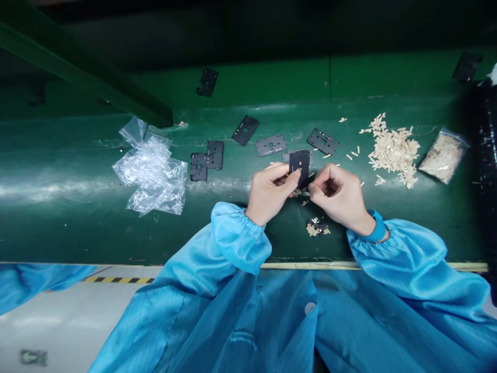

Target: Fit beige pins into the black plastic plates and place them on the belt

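My left hand (269,190) pinches a small black flat plate (299,163) with cut-outs, holding it upright just above the green belt (77,207). My right hand (337,195) is closed, its fingertips meeting the plate's lower edge; whatever small piece it pinches is hidden. Both arms wear blue sleeves. Under my right wrist lies a little cluster of beige and black bits (317,227).
Several more black plates (271,145) lie scattered on the belt behind my hands. A heap of beige strips (393,149) and a filled clear bag (443,155) sit at the right. Crumpled empty plastic bags (152,168) lie at the left. A green rail (77,72) crosses upper left.
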### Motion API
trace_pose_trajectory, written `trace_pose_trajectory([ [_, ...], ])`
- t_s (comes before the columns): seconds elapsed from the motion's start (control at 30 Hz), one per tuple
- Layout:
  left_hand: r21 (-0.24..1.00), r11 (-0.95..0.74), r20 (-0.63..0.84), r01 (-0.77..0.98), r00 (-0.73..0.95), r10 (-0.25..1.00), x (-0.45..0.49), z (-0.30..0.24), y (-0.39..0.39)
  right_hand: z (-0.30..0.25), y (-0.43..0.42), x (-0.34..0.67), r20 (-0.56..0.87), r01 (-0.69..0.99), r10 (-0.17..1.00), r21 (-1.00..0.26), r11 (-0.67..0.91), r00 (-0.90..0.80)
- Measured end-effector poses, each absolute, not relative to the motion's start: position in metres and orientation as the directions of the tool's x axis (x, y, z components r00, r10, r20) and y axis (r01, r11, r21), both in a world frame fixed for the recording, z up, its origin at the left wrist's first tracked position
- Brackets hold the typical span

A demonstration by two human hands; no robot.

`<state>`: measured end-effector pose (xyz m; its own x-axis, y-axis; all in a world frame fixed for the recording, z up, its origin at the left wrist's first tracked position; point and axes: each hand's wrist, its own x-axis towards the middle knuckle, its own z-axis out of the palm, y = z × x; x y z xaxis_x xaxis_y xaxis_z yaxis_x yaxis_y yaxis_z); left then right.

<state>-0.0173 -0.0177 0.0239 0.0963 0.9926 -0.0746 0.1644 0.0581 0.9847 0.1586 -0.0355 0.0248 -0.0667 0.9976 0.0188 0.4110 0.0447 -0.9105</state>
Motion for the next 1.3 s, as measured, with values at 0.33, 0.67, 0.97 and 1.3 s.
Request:
trace_pose_trajectory([
  [0.33, 0.990, 0.085, -0.096, 0.114, 0.091, 0.991, -0.0151, 0.0252, -0.0177, 0.0245, -0.0356, 0.1588, 0.114, 0.486, 0.992, -0.865, 0.125, -0.052],
  [0.67, 0.986, 0.055, -0.069, 0.158, 0.086, 0.994, -0.0156, 0.0263, -0.0178, 0.0242, -0.0359, 0.1563, 0.021, 0.392, 0.999, -0.919, 0.036, -0.043],
  [0.97, 0.990, 0.050, -0.063, 0.132, 0.097, 0.993, -0.0145, 0.0290, -0.0182, 0.0227, -0.0333, 0.1563, -0.148, 0.224, 0.989, -0.965, -0.140, -0.023],
  [1.3, 0.989, 0.140, -0.144, 0.040, 0.134, 0.980, -0.0191, 0.0235, -0.0165, 0.0248, -0.0296, 0.1601, -0.229, 0.165, 0.972, -0.962, -0.216, -0.061],
])
